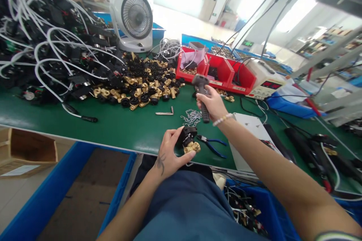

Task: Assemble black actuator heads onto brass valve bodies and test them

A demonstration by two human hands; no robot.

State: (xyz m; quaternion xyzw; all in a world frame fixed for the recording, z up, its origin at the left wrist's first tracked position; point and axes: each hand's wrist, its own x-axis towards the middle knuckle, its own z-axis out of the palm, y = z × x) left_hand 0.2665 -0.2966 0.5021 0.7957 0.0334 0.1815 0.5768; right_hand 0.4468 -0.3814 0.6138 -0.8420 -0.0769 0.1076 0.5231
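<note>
Off at ten o'clock from the black-and-brass fitting (192, 147), a heap of brass and black parts (141, 91) spreads over the green bench (124, 130); closer in, between ten and eleven, lies an L-shaped metal tool (164, 113). Now the left hand (168, 156), in from seven o'clock: half open, fingers at the fitting's black end, thumb by the brass, so the piece sits cradled between them, right at the bench's near edge. Whether it rests on the bench, I can't tell. Its black part points to twelve, brass toward five. Small wire clips (192, 116) lie loose at twelve.

And just past twelve, here's the key relation: the right hand (214, 106), fingers curled shut around a dark hammer-like tool (205, 115), hangs beyond the fitting and a little to its right. Tool and fitting are apart; the tool's head faces twelve, its butt nearer the fitting. Left is plainly the nearer hand, touching it. Blue-handled pliers (206, 141) lie just beside, at three; red bins (219, 72) stand well beyond, at one.
</note>
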